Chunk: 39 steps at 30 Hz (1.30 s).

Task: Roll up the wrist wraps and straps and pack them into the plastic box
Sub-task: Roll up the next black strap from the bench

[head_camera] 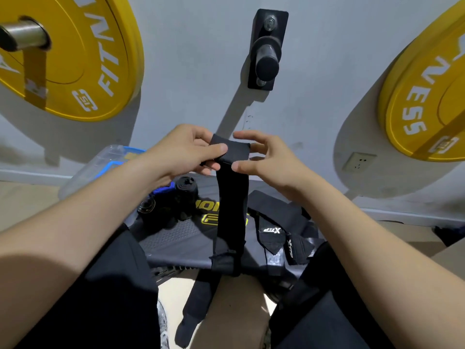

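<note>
A long black strap (231, 212) hangs down from both hands to the floor between my legs, its top end folded over. My left hand (186, 149) pinches the folded top from the left, thumb on the front. My right hand (264, 157) holds the same fold from the right, thumb at its lower edge and fingers behind. Rolled black wraps (185, 190) lie on the black bench pad (181, 238) below. Loose black wrist wraps with white lettering (274, 235) lie to the right on the pad. The clear plastic box with a blue rim (100, 162) stands behind my left forearm.
Yellow weight plates (75, 59) (427, 96) hang on wall pegs at left and right. A black wall peg (266, 54) sticks out at the centre. A wall socket (358, 161) is low on the right. My dark-clad thighs frame the bottom of the view.
</note>
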Available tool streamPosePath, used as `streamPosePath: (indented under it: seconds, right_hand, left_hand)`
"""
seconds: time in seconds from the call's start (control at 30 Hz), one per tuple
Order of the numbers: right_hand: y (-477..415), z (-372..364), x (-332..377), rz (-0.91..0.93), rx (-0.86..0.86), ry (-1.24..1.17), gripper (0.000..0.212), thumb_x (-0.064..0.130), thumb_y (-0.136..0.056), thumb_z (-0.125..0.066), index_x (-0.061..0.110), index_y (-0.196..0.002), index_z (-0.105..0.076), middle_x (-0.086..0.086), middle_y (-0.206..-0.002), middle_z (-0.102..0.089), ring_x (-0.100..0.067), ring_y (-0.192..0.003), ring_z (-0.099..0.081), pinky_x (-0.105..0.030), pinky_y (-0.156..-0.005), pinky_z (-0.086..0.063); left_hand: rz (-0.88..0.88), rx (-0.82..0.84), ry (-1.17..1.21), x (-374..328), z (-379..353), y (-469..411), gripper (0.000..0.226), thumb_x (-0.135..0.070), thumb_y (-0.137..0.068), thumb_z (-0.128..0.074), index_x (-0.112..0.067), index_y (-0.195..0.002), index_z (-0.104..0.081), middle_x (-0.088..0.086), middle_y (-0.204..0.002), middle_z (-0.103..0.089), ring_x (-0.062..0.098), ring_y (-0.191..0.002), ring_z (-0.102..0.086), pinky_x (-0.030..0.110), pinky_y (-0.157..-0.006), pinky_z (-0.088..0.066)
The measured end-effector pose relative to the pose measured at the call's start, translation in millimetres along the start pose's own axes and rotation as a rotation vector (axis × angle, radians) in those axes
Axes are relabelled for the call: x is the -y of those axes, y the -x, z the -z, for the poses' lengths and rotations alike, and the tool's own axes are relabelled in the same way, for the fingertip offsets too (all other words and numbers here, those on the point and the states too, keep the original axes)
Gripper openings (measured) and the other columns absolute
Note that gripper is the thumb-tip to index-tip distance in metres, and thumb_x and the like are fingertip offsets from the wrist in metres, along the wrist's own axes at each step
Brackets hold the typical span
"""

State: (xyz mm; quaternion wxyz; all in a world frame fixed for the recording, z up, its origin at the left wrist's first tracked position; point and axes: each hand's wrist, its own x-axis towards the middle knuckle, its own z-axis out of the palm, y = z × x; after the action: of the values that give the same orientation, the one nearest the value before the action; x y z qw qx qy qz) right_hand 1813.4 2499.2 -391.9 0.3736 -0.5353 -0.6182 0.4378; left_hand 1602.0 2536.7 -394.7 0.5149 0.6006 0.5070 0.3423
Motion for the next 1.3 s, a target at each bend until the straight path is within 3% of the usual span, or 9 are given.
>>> streamPosePath:
  seconds: [0.2, 0.43, 0.53, 0.63, 0.8, 0.93, 1.07, 1.17, 1.3]
  right_hand:
    - [-18.2, 2.3, -16.1, 0.125, -0.138, 0.047, 0.027, 0.007, -0.094, -0.081, 0.010, -0.121, -0.076, -0.008, -0.078, -0.053, -0.009, -0.068, -0.050, -0.022, -0.068, -0.047]
    - [-31.1, 0.3, -19.1, 0.217, -0.269, 0.108, 0.013, 0.020, -0.097, -0.079, 0.018, -0.110, -0.081, -0.009, -0.090, -0.080, -0.030, -0.088, -0.076, -0.051, -0.086, -0.062]
    - [-34.9, -0.2, -20.9, 0.253, -0.290, 0.157, 0.008, 0.025, -0.096, -0.080, 0.024, -0.103, -0.083, 0.001, -0.087, -0.077, -0.016, -0.080, -0.069, -0.039, -0.077, -0.058]
    - [-36.1, 1.8, -21.6, 0.301, -0.371, 0.275, 0.009, 0.030, -0.096, -0.080, 0.030, -0.104, -0.083, 0.006, -0.103, -0.071, -0.002, -0.096, -0.061, -0.020, -0.084, -0.048]
    - [-38.3, -4.2, -22.1, 0.367, -0.349, 0.008, 0.014, 0.012, -0.101, -0.073, 0.014, -0.112, -0.082, 0.002, -0.096, -0.083, -0.015, -0.094, -0.079, -0.042, -0.090, -0.063]
    - [-45.5, -6.9, -21.3, 0.344, -0.299, -0.228, 0.018, 0.003, -0.099, -0.073, 0.013, -0.111, -0.082, 0.000, -0.100, -0.084, -0.016, -0.099, -0.080, -0.028, -0.089, -0.062]
    - [-49.9, -8.0, -21.5, 0.342, -0.265, -0.270, 0.019, 0.001, -0.097, -0.076, 0.015, -0.107, -0.083, -0.002, -0.100, -0.084, -0.019, -0.100, -0.080, -0.032, -0.093, -0.062]
    - [-50.4, -7.5, -21.8, 0.307, -0.219, -0.252, 0.019, 0.006, -0.094, -0.080, 0.017, -0.110, -0.083, -0.001, -0.096, -0.083, -0.022, -0.092, -0.079, -0.032, -0.088, -0.063]
    - [-55.3, -5.4, -22.0, 0.237, -0.194, -0.147, 0.016, 0.019, -0.097, -0.080, 0.020, -0.113, -0.079, -0.014, -0.075, -0.065, -0.023, -0.072, -0.056, -0.041, -0.070, -0.050]
  left_hand:
    - [-0.110, -0.175, 0.040, 16.1, -11.1, -18.9, 0.036, -0.035, -0.098, -0.080, -0.018, -0.119, -0.056, 0.015, -0.081, -0.081, 0.020, -0.059, -0.070, 0.027, -0.056, -0.057]
    - [-0.338, -0.099, -0.059, 15.9, -6.1, -28.2, 0.021, -0.016, -0.090, -0.088, -0.027, -0.106, -0.081, 0.003, -0.094, -0.082, 0.015, -0.081, -0.079, 0.031, -0.079, -0.063]
    - [-0.395, -0.188, -0.248, 14.7, -4.4, -31.1, 0.013, -0.025, -0.093, -0.084, -0.036, -0.098, -0.080, -0.003, -0.090, -0.077, 0.008, -0.078, -0.069, 0.026, -0.076, -0.051]
    - [-0.412, -0.255, -0.404, 11.0, -5.3, -31.6, 0.012, -0.036, -0.094, -0.082, -0.044, -0.089, -0.074, -0.007, -0.096, -0.065, 0.003, -0.089, -0.063, 0.020, -0.075, -0.043]
    - [-0.376, -0.176, -0.072, 6.0, -5.0, -29.0, 0.010, -0.023, -0.097, -0.080, -0.030, -0.103, -0.084, 0.002, -0.091, -0.082, 0.027, -0.091, -0.078, 0.051, -0.090, -0.064]
    - [-0.358, -0.079, 0.112, 5.4, -1.1, -28.7, 0.021, -0.015, -0.099, -0.077, -0.028, -0.113, -0.085, 0.001, -0.108, -0.083, 0.020, -0.106, -0.079, 0.044, -0.098, -0.062]
    - [-0.315, -0.045, 0.201, 7.3, 1.2, -32.7, 0.018, -0.029, -0.095, -0.079, -0.024, -0.111, -0.085, 0.006, -0.109, -0.083, 0.021, -0.108, -0.079, 0.033, -0.095, -0.063]
    - [-0.320, -0.066, 0.159, 12.2, 6.5, -35.2, 0.021, -0.013, -0.097, -0.079, -0.027, -0.111, -0.085, 0.006, -0.106, -0.084, 0.023, -0.106, -0.079, 0.040, -0.100, -0.063]
    - [-0.330, -0.150, 0.014, 16.9, 12.8, -37.1, 0.020, -0.022, -0.088, -0.089, -0.031, -0.106, -0.084, -0.002, -0.099, -0.084, 0.017, -0.097, -0.081, 0.044, -0.096, -0.063]
